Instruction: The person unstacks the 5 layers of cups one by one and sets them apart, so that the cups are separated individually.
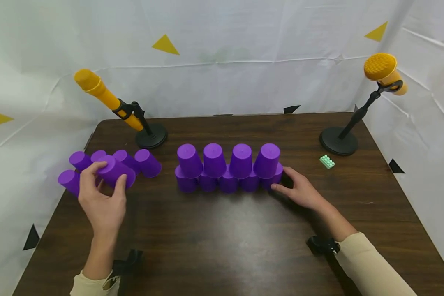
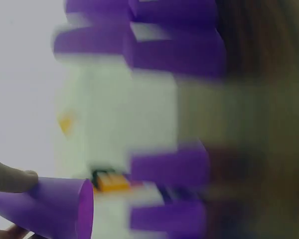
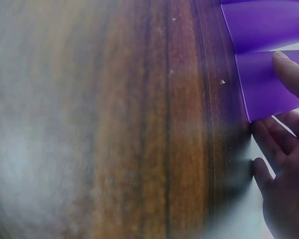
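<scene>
My left hand (image 1: 102,205) grips a purple cup (image 1: 115,172) on its side between thumb and fingers, raised in front of several purple cups (image 1: 148,163) at the table's left. In the left wrist view that held cup (image 2: 50,206) is at bottom left. Mid-table, upside-down purple cups stand in two tiers; an upper cup (image 1: 267,160) sits at the right end of the top row. My right hand (image 1: 299,190) touches the rightmost bottom cup (image 1: 276,176), thumb on its front, relaxed fingers at its side. The right wrist view shows the thumb against this cup (image 3: 269,84).
A yellow microphone (image 1: 105,96) on a black stand is at the back left. Another yellow microphone (image 1: 382,68) on its stand is at the back right, with a small green toy brick (image 1: 327,161) near its base. White sheeting (image 1: 222,86) surrounds the dark wooden table (image 1: 222,234).
</scene>
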`<move>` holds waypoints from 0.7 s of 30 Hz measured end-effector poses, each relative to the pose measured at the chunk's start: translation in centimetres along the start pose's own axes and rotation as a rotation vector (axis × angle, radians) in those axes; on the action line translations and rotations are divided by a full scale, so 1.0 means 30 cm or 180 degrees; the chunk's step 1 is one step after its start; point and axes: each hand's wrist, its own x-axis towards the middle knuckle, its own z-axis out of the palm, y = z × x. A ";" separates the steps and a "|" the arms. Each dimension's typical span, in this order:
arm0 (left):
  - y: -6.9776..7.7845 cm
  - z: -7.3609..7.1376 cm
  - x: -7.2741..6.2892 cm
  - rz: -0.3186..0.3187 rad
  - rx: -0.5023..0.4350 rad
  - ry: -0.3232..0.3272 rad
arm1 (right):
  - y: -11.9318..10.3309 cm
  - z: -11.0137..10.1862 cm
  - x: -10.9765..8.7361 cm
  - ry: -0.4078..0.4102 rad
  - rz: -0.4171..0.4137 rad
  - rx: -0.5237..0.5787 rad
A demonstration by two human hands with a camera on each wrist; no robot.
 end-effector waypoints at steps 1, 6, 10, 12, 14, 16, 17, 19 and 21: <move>-0.062 -0.020 0.005 -0.0089 0.0170 0.0089 | -0.001 0.000 0.001 0.0002 -0.0003 0.0005; -0.267 -0.089 0.020 -0.0472 0.0876 0.0353 | -0.005 -0.005 0.000 0.0015 -0.0019 0.0004; -0.341 -0.103 0.032 -0.0631 0.1158 0.0276 | -0.007 -0.006 -0.005 0.0025 -0.0026 0.0020; -0.366 -0.099 0.039 -0.0626 0.1218 0.0203 | -0.007 -0.008 -0.009 0.0045 -0.0022 0.0012; -0.385 -0.094 0.044 -0.0608 0.1252 0.0147 | -0.007 -0.008 -0.011 0.0050 -0.0020 0.0004; -0.397 -0.090 0.048 -0.0592 0.1296 0.0099 | -0.007 -0.007 -0.012 0.0052 -0.0014 -0.0005; -0.402 -0.089 0.049 -0.0610 0.1319 0.0079 | -0.007 -0.006 -0.010 0.0050 -0.0008 -0.0011; -0.407 -0.090 0.052 -0.0639 0.1364 0.0044 | -0.009 -0.002 -0.007 0.0034 -0.0003 -0.0006; -0.413 -0.091 0.056 -0.0651 0.1380 -0.0002 | -0.011 0.001 -0.004 0.0030 0.0001 -0.0013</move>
